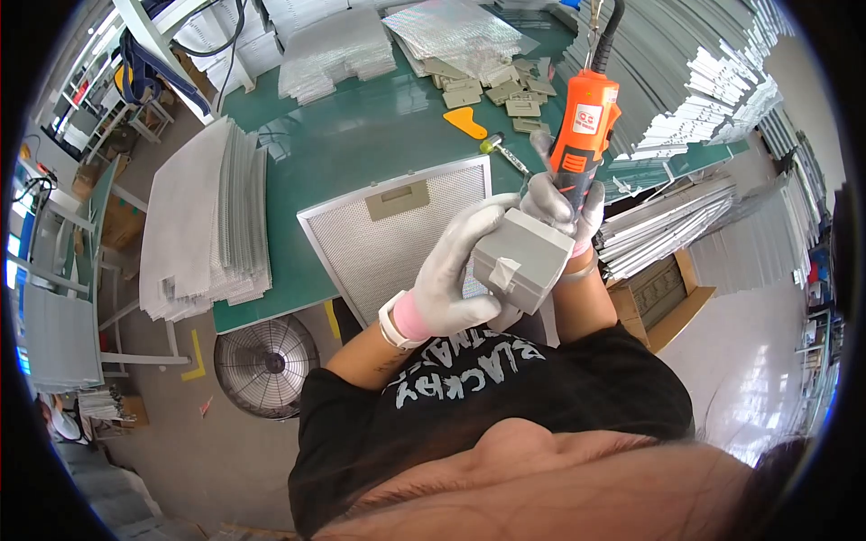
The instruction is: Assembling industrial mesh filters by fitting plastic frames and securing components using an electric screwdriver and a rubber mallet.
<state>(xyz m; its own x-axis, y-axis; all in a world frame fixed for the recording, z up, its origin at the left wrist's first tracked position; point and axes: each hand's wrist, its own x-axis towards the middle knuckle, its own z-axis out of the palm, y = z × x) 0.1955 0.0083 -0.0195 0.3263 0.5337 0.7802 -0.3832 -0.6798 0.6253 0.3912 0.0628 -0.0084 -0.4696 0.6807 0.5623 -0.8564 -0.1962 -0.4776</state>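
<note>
My left hand, in a white glove, is closed around a grey box-shaped block with a scrap of pale tape on its side. My right hand, also gloved, is wrapped round the dark lower grip of an orange electric screwdriver. The driver stands upright just beyond the block, its tip hidden behind hand and block. Beneath my left hand, a metal-framed mesh panel lies at the table's near edge, a grey-beige plastic plate set along its far side. A small hammer lies by the panel's far right corner.
On the green table are a yellow flat piece, loose grey plastic plates and bubble-wrap sheets. Panel stacks stand left and far right. A floor fan and an open cardboard box flank me.
</note>
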